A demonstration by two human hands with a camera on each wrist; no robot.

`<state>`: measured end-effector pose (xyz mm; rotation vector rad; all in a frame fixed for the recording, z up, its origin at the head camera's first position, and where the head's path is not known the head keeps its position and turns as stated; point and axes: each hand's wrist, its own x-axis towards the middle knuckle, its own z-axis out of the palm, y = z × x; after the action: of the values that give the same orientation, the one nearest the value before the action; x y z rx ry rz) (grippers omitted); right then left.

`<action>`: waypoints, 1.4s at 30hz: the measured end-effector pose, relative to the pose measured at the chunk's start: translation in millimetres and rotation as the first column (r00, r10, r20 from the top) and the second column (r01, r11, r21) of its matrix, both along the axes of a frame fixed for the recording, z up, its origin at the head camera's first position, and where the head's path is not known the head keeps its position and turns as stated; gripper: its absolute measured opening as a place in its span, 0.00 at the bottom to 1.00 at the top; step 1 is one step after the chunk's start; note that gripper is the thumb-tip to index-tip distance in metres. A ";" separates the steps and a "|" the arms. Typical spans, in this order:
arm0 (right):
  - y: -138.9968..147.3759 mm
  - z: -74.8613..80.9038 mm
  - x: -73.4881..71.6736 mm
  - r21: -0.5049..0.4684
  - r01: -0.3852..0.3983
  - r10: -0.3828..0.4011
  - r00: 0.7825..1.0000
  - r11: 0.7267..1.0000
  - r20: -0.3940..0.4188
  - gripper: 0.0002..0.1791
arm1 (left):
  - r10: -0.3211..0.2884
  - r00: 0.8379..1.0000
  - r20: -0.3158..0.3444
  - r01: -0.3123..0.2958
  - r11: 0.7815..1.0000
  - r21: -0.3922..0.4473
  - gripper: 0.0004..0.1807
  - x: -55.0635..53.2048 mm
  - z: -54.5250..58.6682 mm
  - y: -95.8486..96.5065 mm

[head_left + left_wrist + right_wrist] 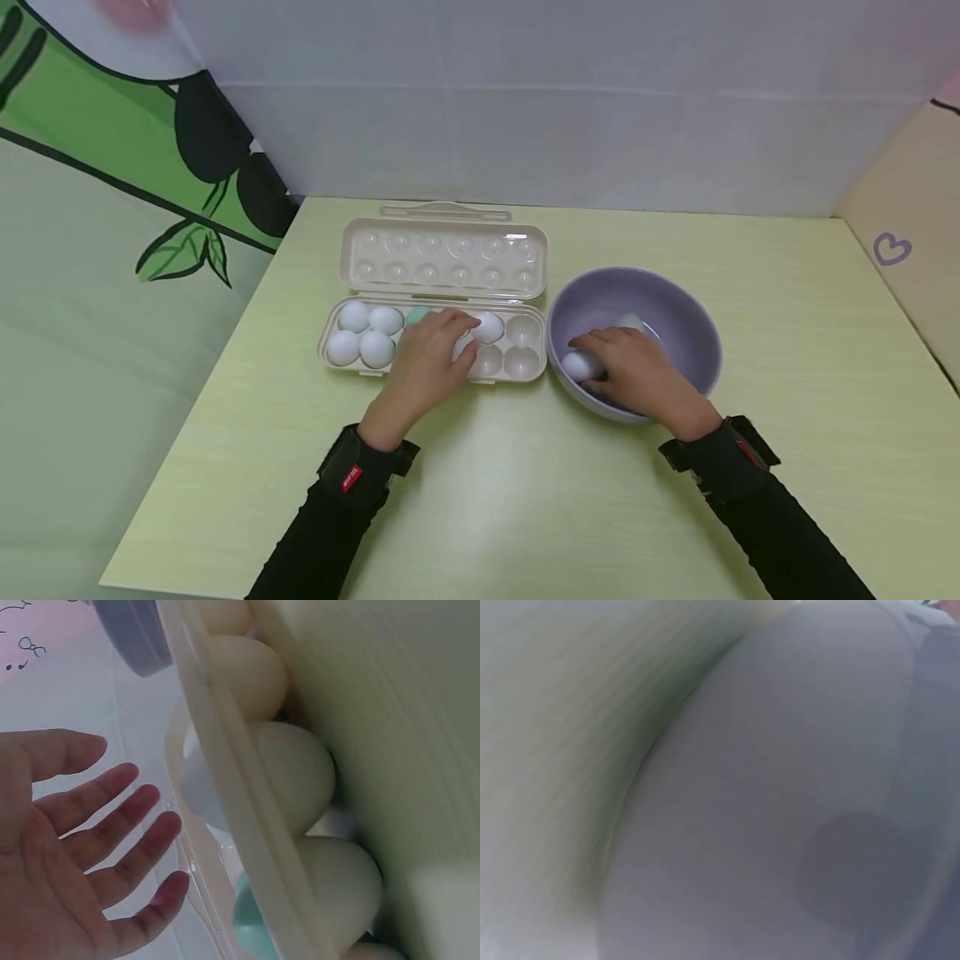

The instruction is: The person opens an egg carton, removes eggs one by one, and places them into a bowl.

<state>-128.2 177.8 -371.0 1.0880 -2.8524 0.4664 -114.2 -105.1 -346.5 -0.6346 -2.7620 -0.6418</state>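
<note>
An open egg carton holds several white eggs at its left end and a mint-green egg partly behind my left hand. Over the carton's middle, my left hand has its fingers spread and holds nothing, with fingertips right at a white egg in the back row. In the left wrist view the palm and separated fingers show beside the carton's rim. My right hand reaches into the purple bowl and grips a white egg. Another pale egg lies behind that hand, partly hidden.
The carton's dimpled lid lies tipped back toward the wall. The bowl stands close against the carton's right end on a light wooden table. A pale wall covering rises behind the table. The bowl's outer side fills most of the right wrist view.
</note>
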 end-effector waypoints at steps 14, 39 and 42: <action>15.9 18.8 7.8 -0.128 0.040 -0.037 0.999 0.991 0.027 0.22 | 0.080 0.985 0.156 -0.043 0.972 -0.231 0.27 -21.5 -7.2 3.8; 25.5 30.1 10.4 -0.145 0.060 -0.060 0.998 0.988 0.008 0.15 | 0.050 0.996 0.077 -0.019 0.935 -0.355 0.16 -44.0 -14.3 32.3; 26.2 30.4 10.2 -0.145 0.065 -0.064 0.998 0.987 0.011 0.15 | 0.048 0.996 0.069 -0.022 0.941 -0.337 0.17 -43.8 -12.9 30.9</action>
<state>-117.9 204.0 -340.6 0.9683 -2.7971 0.6629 -158.1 -74.2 -359.4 -0.6356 -2.9752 -0.1868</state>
